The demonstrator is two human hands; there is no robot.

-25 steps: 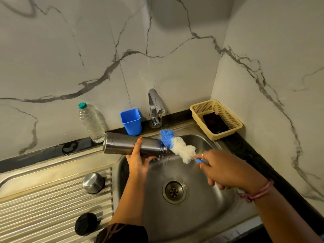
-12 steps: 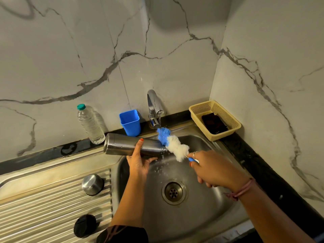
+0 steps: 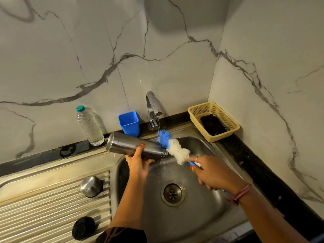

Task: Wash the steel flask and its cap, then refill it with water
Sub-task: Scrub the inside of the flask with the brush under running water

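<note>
My left hand grips the steel flask from below, holding it sideways over the sink with its mouth pointing right toward the tap. My right hand holds the handle of a bottle brush, whose blue and white head lies just outside the flask's mouth, under the thin stream running from the tap. The steel cap stands on the ribbed drainboard, and a black inner cap lies nearer me on the same board.
Against the marble wall stand a clear plastic water bottle with a green cap and a blue plastic cup. A yellow mesh basket holding a dark scrubber sits in the right corner. The drain is in the basin's middle.
The brush head has shifted slightly up and left under the running water, staying at the flask's mouth. The flask stays gripped in my left hand, tilted a little more.
</note>
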